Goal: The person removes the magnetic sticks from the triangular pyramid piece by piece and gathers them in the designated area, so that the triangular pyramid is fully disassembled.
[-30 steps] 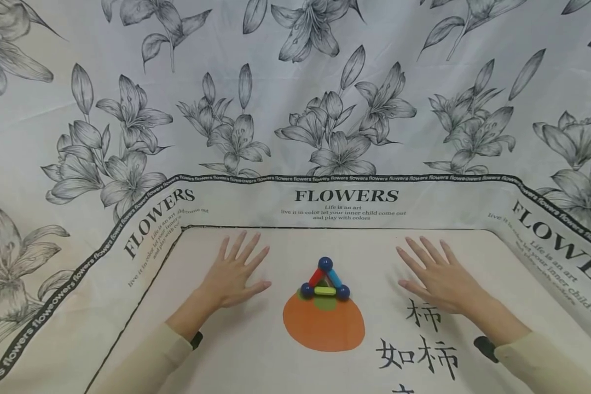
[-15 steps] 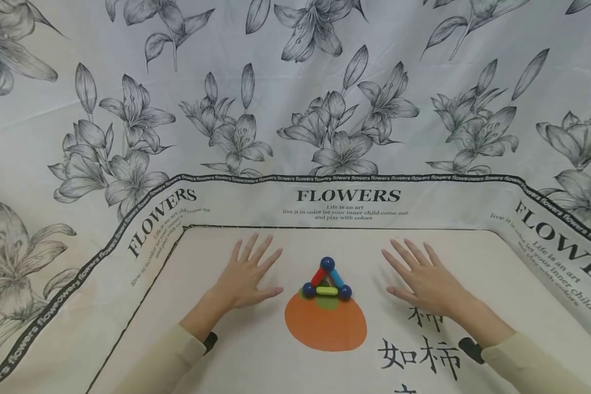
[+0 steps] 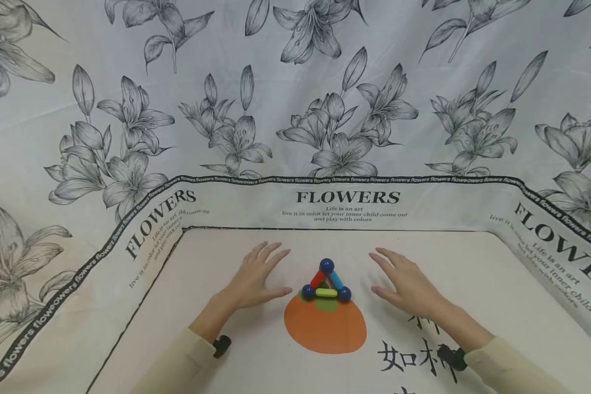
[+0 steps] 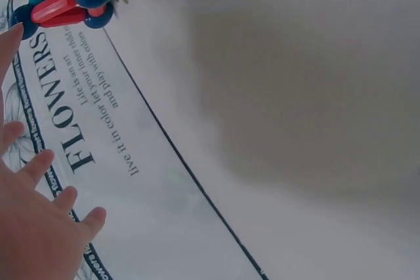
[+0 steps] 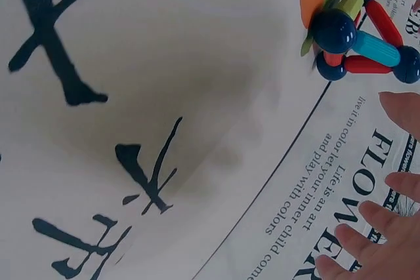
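A small frame of magnetic rods and balls (image 3: 326,293) stands in the middle of the table, with dark blue balls at its corners. Yellow-green, light blue and red rods join the balls; more red rods show below in the right wrist view (image 5: 375,48). To its left my left hand (image 3: 253,279) hovers with fingers spread and slightly bent, the thumb pointing at it. My right hand (image 3: 407,284) mirrors this on the other side. Neither hand touches the frame in the head view. In the left wrist view the frame (image 4: 58,6) is cut off at the top edge.
Under the frame lies a white cloth (image 3: 236,350) printed with an orange persimmon (image 3: 325,328) and black characters (image 3: 396,357). A flower-patterned curtain (image 3: 285,158) with a lettered border rises around the back and sides.
Both hands have moved inward toward the frame from either side. Their fingers have gone from flat and spread to slightly bent. The frame stays in place.
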Demonstrator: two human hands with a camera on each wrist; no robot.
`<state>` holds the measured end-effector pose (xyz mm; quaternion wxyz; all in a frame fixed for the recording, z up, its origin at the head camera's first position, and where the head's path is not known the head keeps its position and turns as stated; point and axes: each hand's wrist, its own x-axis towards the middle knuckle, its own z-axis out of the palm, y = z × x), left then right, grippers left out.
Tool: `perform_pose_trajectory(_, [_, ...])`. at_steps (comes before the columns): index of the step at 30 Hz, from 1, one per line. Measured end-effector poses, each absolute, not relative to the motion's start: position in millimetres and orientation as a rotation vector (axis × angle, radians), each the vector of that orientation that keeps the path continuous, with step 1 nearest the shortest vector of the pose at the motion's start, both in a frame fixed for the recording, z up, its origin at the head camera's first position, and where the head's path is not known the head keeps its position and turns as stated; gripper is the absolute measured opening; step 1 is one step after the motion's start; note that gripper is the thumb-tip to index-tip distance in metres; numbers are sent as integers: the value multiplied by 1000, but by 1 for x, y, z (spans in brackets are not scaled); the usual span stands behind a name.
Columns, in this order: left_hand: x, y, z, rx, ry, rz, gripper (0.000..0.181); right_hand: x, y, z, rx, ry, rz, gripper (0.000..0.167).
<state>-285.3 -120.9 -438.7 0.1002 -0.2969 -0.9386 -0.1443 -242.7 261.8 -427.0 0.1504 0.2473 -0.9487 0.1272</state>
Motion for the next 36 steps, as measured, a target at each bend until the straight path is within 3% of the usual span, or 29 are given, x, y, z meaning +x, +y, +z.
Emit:
perform_pose_trajectory(7, [-288,-110,-445,-874,-2804,-673,82,-242,247,-430,653,-2767,633,67])
perform_pose_trajectory(20, [-297,-83,-445,-942,-2733,-1210,54,-251,225,-444,638,-2772,1016,46])
perform_pose_trajectory(30, [-308,-60,-447,-972,-2695,-1292,42,-259,204,-450,634,-2775,1157,37])
perform_pose_trajectory(36, [-311,-42,-445,-1007,-2664,-1330,36,-265,194,-453,655,-2783,1113,21])
